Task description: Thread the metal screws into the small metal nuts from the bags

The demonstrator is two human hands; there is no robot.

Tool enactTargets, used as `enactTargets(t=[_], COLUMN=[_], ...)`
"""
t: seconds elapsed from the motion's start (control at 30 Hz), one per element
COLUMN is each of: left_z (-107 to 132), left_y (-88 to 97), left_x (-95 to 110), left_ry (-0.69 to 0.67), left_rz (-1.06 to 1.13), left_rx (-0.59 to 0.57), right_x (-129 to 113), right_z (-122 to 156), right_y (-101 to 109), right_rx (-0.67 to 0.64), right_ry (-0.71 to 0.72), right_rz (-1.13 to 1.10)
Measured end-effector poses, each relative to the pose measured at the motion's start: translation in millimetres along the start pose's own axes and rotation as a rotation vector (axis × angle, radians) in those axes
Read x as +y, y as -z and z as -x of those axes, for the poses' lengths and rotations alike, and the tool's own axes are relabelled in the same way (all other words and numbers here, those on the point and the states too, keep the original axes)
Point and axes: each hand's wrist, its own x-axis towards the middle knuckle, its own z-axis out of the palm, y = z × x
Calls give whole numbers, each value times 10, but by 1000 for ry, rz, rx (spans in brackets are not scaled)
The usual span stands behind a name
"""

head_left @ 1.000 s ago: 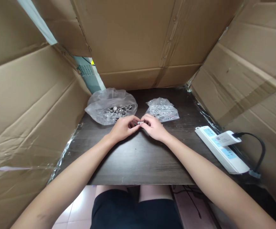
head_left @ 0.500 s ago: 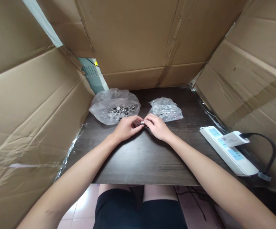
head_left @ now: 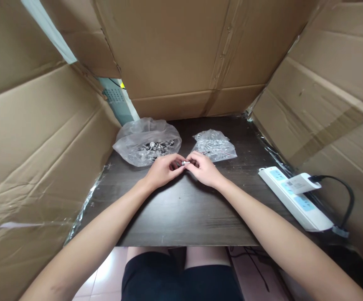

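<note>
Between my two hands, above the dark tabletop, is a small silvery screw-like metal piece (head_left: 185, 163); its exact kind is too small to tell. Thumb and fingertips of my left hand (head_left: 165, 169) pinch its left end. My right hand (head_left: 204, 168) is closed on its right end, the fingers bent over. Just beyond my left hand lies an open clear plastic bag (head_left: 131, 146) with many loose metal screw-like parts (head_left: 160, 146) in it. A smaller clear plastic bag (head_left: 220, 150) of shiny small pieces lies behind my right hand.
A white power strip (head_left: 294, 198) lies on the right of the table, with a white plug-in adapter (head_left: 302, 183) and a black cable (head_left: 346, 184). Cardboard walls (head_left: 181, 50) enclose the table at the back and both sides. The table's front edge is above my legs.
The metal piece has turned slightly between my fingertips and shows more of its length. The whole view has shifted a little; the bags lie as before.
</note>
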Motion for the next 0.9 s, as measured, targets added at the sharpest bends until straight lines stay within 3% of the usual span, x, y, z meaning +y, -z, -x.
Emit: enactTargets(t=[0.9], left_z=[-4], left_y=[-9], left_x=[-15], left_ry=[28], left_rz=[4], left_rx=[4], right_x=[-17], right_z=[2], right_y=[-2], right_rx=[-32], right_ry=[12], right_rz=[12])
